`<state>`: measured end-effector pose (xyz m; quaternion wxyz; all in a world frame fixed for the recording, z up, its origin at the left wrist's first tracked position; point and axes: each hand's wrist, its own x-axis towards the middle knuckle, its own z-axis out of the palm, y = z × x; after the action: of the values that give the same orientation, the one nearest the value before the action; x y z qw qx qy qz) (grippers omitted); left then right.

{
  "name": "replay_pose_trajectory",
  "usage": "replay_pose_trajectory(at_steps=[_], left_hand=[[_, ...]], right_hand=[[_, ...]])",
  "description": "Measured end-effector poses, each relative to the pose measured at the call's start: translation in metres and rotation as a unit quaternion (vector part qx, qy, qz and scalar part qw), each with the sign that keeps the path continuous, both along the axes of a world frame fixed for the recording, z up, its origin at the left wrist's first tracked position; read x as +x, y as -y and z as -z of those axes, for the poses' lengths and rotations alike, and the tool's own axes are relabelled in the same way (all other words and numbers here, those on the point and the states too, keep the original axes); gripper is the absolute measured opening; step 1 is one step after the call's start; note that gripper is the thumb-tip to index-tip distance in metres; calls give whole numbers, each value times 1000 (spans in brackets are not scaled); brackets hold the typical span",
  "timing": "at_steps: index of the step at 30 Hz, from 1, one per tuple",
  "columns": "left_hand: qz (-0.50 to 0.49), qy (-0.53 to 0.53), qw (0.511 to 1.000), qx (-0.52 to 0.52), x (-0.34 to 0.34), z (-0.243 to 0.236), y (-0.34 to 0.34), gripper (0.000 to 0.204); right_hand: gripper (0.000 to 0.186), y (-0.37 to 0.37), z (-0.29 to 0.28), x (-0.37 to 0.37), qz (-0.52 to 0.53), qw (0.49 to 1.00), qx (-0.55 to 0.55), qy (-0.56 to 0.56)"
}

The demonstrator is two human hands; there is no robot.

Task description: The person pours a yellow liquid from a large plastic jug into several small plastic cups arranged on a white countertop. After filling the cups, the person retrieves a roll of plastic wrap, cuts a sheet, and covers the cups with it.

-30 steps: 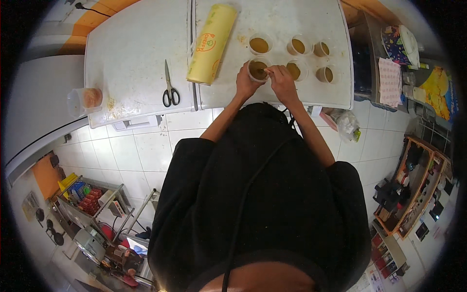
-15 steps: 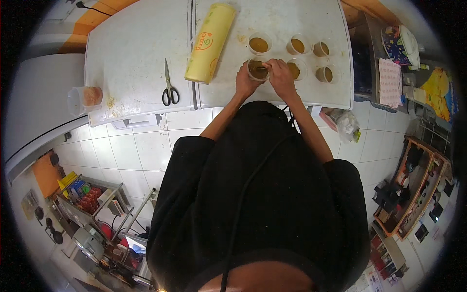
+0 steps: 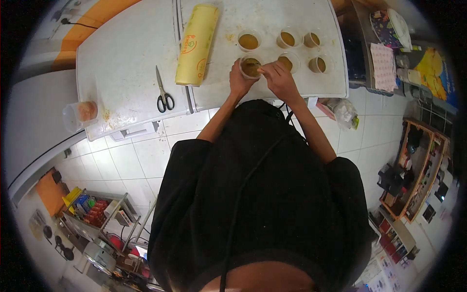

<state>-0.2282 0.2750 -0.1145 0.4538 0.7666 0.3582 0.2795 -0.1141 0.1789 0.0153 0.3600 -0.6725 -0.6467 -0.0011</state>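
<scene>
My left hand (image 3: 240, 82) is closed around the side of a clear plastic cup (image 3: 251, 75) of brown liquid, at the near edge of the white top. Just to the right of its rim, my right hand (image 3: 280, 79) pinches a thin spoon-like utensil whose end dips into the liquid; most of it is hidden by the fingers. Other cups of the same liquid stand around: one (image 3: 249, 42) directly behind, one (image 3: 286, 63) partly behind my right hand, and several more to the right, such as the cup (image 3: 317, 64) nearest the right edge.
A large yellow roll of wrap (image 3: 197, 46) lies left of the cups. Black-handled scissors (image 3: 164, 97) rest farther left. A clear container with pinkish contents (image 3: 80, 116) sits at the left corner. Beyond the right edge are a dark counter (image 3: 352, 46) and a plastic bag (image 3: 345, 114).
The view has shifted slightly, so the tabletop things appear farther left. My right hand has drawn a little away from the cup's rim, still pinching the utensil. My left hand keeps its hold.
</scene>
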Motion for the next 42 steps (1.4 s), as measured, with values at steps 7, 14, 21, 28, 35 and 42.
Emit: replay_pose_trajectory(at_steps=[7,14,21,28,35,42], left_hand=[[21,-138,984,-116,-43,-1,23,72],[237,-70,935,-254,-33,-18,49,63],[33,-83,972,-216,49,-27,103,108],[-134,7,991,6,109,-2,100,94],[-128,23,991,-17,109,-6,96,73],[-139,36,989,-45,108,-18,99,70]], right_hand=[[12,45,-45,20,253,963,88,23],[10,48,34,65,133,991,-9,-26],[8,43,39,91,63,997,-11,-30],[8,40,47,112,-11,998,8,-56],[9,40,42,122,-45,997,-18,-57],[9,41,40,126,-74,993,-56,-79]])
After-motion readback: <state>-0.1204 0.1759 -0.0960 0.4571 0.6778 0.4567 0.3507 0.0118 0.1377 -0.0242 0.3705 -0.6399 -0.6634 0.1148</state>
